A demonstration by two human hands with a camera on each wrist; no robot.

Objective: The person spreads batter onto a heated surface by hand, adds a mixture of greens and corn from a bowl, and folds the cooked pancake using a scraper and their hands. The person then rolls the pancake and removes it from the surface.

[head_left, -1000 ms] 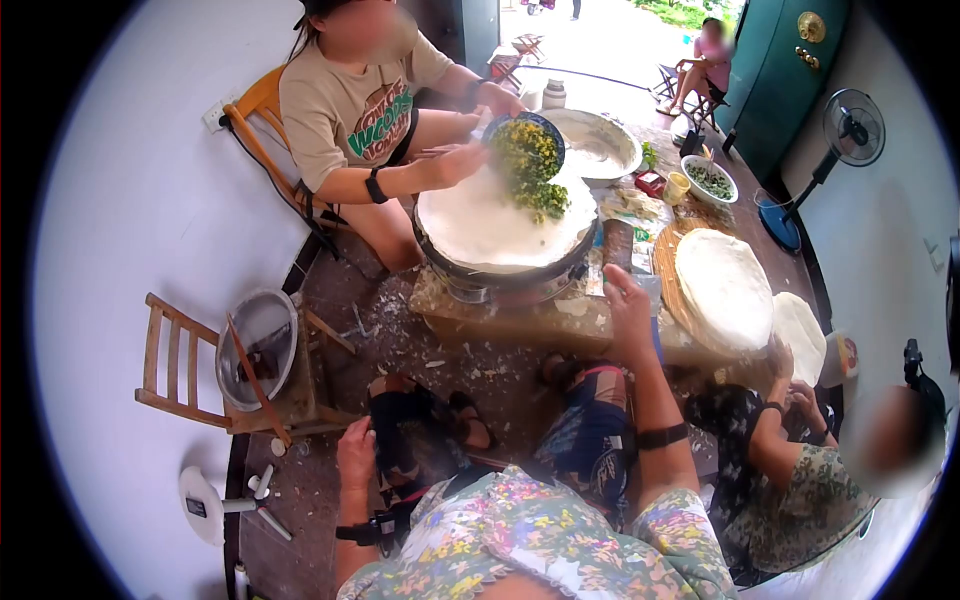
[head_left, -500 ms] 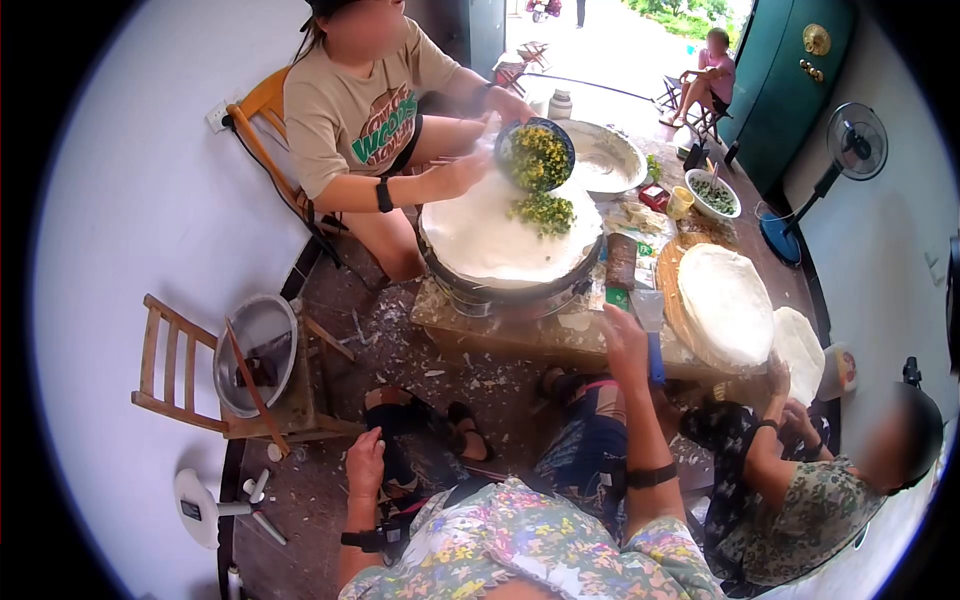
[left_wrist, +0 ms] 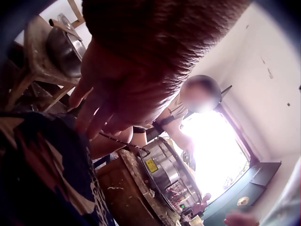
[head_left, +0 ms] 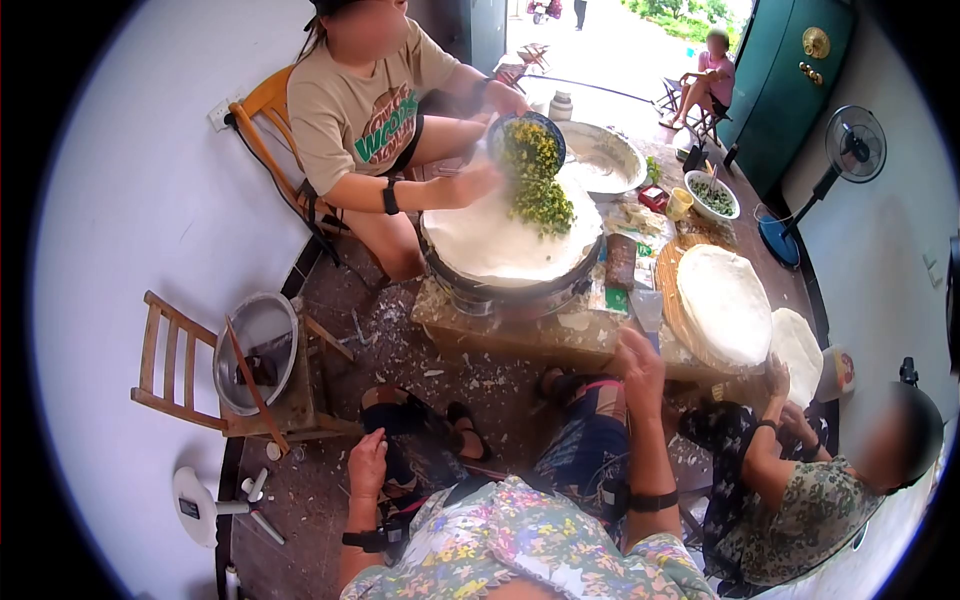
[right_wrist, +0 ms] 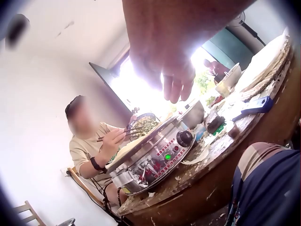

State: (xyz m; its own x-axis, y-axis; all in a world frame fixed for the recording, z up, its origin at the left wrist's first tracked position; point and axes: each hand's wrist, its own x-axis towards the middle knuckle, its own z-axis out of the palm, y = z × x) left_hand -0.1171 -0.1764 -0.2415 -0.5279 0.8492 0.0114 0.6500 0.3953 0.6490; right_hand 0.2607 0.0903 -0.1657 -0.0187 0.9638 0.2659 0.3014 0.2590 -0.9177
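My left hand (head_left: 367, 462) rests by my left thigh, fingers loosely bent and holding nothing; the left wrist view shows them (left_wrist: 108, 99) hanging beside the trousers. Above the table's near edge, my right hand (head_left: 641, 372) is raised with loosely bent fingers and holds nothing; it also shows in the right wrist view (right_wrist: 164, 61). Just beyond it lies a scraper (head_left: 647, 308). A white flatbread (head_left: 490, 235) covers the round griddle (right_wrist: 160, 162). A seated person opposite (head_left: 360, 110) tilts a bowl (head_left: 527, 150) over it, with chopped greens (head_left: 545, 205) on the bread.
Stacked flatbreads (head_left: 725, 305) lie on a round board at the right, near another seated person (head_left: 830, 500). A large basin (head_left: 600, 160) and a bowl of greens (head_left: 712, 195) stand behind. A metal basin (head_left: 258, 350) sits at the left; a fan (head_left: 855, 145) stands at the right.
My right hand has come down and back from near the scraper towards me. The person opposite has moved more greens onto the flatbread. My left hand has barely moved.
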